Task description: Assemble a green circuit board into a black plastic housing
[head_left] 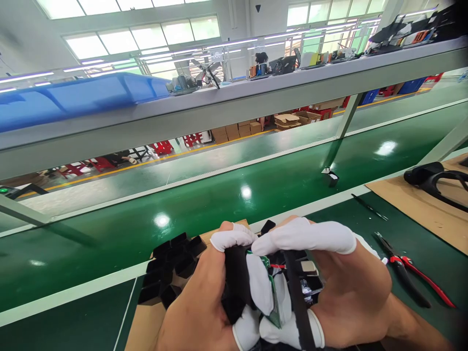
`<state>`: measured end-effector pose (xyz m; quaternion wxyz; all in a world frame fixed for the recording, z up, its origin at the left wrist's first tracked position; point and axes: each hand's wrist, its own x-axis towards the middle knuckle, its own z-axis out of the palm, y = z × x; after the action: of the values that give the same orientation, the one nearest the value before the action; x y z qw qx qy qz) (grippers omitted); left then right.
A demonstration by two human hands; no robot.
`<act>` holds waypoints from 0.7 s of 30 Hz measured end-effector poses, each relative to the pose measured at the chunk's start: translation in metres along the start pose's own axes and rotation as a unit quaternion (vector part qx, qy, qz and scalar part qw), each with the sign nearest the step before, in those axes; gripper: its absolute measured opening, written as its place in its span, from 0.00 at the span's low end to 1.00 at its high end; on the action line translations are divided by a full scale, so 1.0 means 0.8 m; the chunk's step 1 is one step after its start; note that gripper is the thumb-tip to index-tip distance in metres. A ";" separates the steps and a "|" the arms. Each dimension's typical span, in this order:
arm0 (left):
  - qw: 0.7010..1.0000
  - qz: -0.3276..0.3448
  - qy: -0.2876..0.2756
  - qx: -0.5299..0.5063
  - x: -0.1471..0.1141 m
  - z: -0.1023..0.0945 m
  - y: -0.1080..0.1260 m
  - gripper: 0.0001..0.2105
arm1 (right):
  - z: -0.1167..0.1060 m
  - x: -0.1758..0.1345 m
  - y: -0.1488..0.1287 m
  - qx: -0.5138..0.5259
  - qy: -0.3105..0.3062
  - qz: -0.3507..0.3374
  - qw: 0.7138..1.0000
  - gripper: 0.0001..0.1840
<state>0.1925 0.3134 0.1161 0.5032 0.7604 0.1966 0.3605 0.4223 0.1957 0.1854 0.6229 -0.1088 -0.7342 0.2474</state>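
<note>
Close in front of me, both hands wear white finger cots and are closed around one small assembly. My left hand (199, 297) grips a black plastic housing (235, 275) from the left. Next to it a green circuit board (281, 302) stands on edge, with a short red wire (278, 266) near its top. My right hand (354, 287) pinches the board's lower end with the thumb, its index finger lying over the top. A black strip-like part (298, 297) runs down across the right hand's fingers. Fingers partly hide the board and the housing's inside.
Several black housings (173, 265) stand on cardboard at the left. Red-and-black pliers (404, 273) and tweezers (369, 207) lie on the green mat at the right. A black curved part (435, 180) rests on cardboard. Beyond, a raised shelf carries a blue bin (91, 95).
</note>
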 end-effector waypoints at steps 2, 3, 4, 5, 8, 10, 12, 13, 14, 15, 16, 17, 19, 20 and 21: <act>1.000 0.004 0.002 0.001 -0.001 0.005 0.008 0.28 | 0.000 0.000 0.001 -0.001 0.003 0.000 1.000 0.56; 1.000 0.008 0.004 0.003 -0.003 0.008 0.013 0.28 | 0.001 -0.001 0.000 0.000 0.003 0.004 1.000 0.56; 1.000 0.012 0.008 0.007 -0.006 0.012 0.020 0.28 | 0.001 -0.001 0.000 0.001 0.005 0.006 1.000 0.57; 1.000 0.018 0.013 0.011 -0.011 0.016 0.028 0.29 | 0.002 -0.002 0.000 0.004 0.009 0.011 1.000 0.57; 0.998 0.039 0.033 0.030 -0.030 0.032 0.056 0.35 | 0.005 -0.004 0.000 0.009 0.013 0.015 1.000 0.56; 0.997 0.050 0.048 0.039 -0.042 0.042 0.076 0.41 | 0.006 -0.005 0.001 0.007 0.018 0.017 1.000 0.56; 0.995 0.059 0.066 0.046 -0.052 0.050 0.094 0.43 | 0.007 -0.006 0.002 0.008 0.017 0.012 1.000 0.56; 0.994 0.064 0.070 0.049 -0.055 0.053 0.101 0.42 | 0.007 -0.006 0.002 0.011 0.018 0.007 1.000 0.56; 0.994 0.070 0.071 0.050 -0.057 0.055 0.106 0.39 | 0.008 -0.005 0.002 0.012 0.019 0.004 1.000 0.56; 0.993 0.076 0.068 0.050 -0.058 0.056 0.109 0.37 | 0.008 -0.004 0.001 0.011 0.019 0.005 1.000 0.57; 0.993 0.079 0.067 0.050 -0.057 0.055 0.110 0.37 | 0.009 -0.001 -0.002 0.003 0.018 0.016 1.000 0.57; 0.994 0.076 0.068 0.047 -0.054 0.054 0.108 0.37 | 0.010 0.003 -0.005 -0.011 0.023 0.033 0.999 0.57; 0.995 0.061 0.068 0.032 -0.044 0.047 0.096 0.38 | 0.012 0.014 -0.012 -0.043 0.034 0.072 0.996 0.56; 0.996 0.051 0.064 0.022 -0.036 0.043 0.086 0.36 | 0.013 0.021 -0.015 -0.054 0.039 0.085 0.994 0.55; 0.998 0.042 0.053 0.010 -0.027 0.038 0.076 0.32 | 0.015 0.028 -0.018 -0.060 0.043 0.091 0.993 0.55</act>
<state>0.1970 0.2547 0.1567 0.4687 0.7528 0.1950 0.4191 0.4085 0.1910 0.2106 0.6214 -0.2227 -0.7072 0.2533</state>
